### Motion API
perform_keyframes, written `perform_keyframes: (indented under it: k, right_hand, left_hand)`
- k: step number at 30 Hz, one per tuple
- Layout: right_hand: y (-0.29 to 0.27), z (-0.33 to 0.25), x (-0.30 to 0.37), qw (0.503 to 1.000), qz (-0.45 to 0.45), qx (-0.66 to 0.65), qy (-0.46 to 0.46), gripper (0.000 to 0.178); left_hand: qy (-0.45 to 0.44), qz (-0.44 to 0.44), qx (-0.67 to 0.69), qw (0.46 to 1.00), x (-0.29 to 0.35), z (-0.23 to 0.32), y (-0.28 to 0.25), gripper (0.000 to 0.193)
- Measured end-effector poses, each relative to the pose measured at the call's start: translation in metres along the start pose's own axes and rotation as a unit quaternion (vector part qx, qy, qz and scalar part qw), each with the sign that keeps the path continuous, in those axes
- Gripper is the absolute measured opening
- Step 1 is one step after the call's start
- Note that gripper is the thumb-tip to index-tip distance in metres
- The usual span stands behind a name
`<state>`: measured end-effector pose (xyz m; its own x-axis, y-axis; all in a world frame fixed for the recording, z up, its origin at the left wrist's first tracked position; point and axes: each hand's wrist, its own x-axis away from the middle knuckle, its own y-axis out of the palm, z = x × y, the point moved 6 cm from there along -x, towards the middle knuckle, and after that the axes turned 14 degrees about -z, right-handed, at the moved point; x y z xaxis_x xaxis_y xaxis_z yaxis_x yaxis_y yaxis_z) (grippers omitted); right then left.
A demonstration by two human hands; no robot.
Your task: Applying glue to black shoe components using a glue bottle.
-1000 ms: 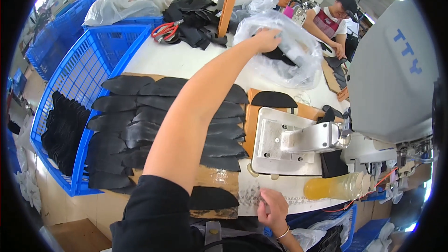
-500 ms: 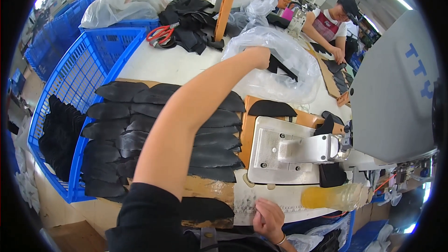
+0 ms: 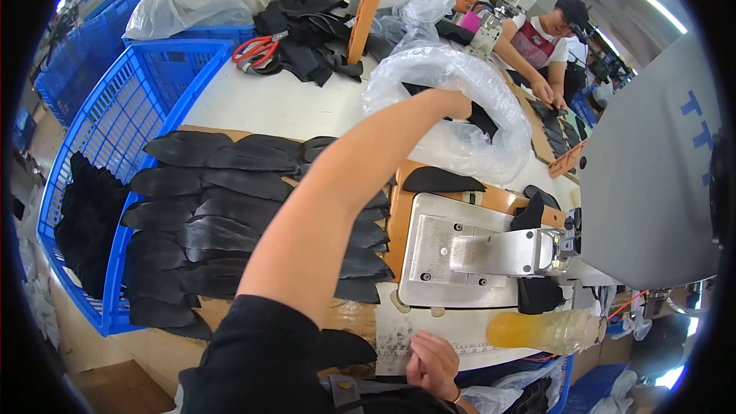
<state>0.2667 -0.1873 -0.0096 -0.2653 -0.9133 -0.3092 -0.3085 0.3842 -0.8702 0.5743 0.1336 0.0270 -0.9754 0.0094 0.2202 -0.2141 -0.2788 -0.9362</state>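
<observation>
My left arm stretches across the table, and my left hand (image 3: 458, 104) is inside the mouth of a clear plastic bag (image 3: 502, 155). Black cut pieces (image 3: 482, 120) show beside it in the bag; its fingers are hidden, so a hold cannot be made out. Near the table's front edge, my right hand (image 3: 433, 364) rests with fingers curled closed by the printed ruler scale, nothing visible in it. Under my left arm, overlapping rows of black curved pieces (image 3: 230, 207) cover a brown board (image 3: 354, 320). Another black piece (image 3: 441, 180) lies behind the sewing machine's metal plate (image 3: 429, 253).
A grey machine head (image 3: 644, 161) stands at right, with a bottle of yellow liquid (image 3: 537, 331) before it. Blue crate (image 3: 115, 107) at left holds black pieces. Red-handled scissors (image 3: 257, 52) and black scraps (image 3: 307, 38) lie far back. A co-worker (image 3: 537, 50) handles dark pieces far right.
My left hand has moved right within the bag, and the bag's opening has shifted around it. My right hand stays by the ruler scale. The whole view has shifted slightly.
</observation>
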Motion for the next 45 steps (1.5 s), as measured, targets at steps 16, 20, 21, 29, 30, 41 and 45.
perform_keyframes:
  k: [16, 20, 21, 29, 30, 41, 45]
  right_hand:
    - [0.003, 0.003, 0.005, 1.000, -0.008, -0.004, 0.011, 0.022]
    - [0.000, 0.003, 0.000, 1.000, -0.022, -0.007, -0.014, 0.021]
    - [0.003, 0.003, 0.004, 1.000, -0.021, -0.004, -0.002, 0.021]
    - [0.006, 0.000, 0.007, 1.000, -0.016, -0.005, -0.021, 0.022]
    - [0.004, 0.002, 0.006, 1.000, -0.005, 0.005, -0.002, 0.023]
    - [0.002, -0.003, 0.002, 1.000, 0.023, 0.004, -0.009, 0.022]
    - [-0.004, -0.003, -0.003, 0.999, 0.019, 0.009, 0.027, 0.021]
  left_hand:
    - [-0.035, -0.034, 0.095, 0.994, -0.062, 0.017, 0.044, 0.047]
    - [-0.029, -0.010, 0.046, 0.998, -0.054, 0.017, 0.045, 0.057]
    - [-0.036, 0.021, 0.027, 0.999, -0.058, 0.018, 0.046, 0.059]
    - [0.065, 0.109, -0.025, 0.992, -0.121, 0.056, 0.075, 0.061]
    - [0.088, 0.108, 0.057, 0.989, -0.126, 0.068, 0.075, 0.056]
    - [0.166, 0.208, 0.065, 0.962, -0.152, 0.047, 0.073, 0.039]
    - [0.189, 0.366, 0.067, 0.909, -0.075, 0.065, 0.005, 0.038]
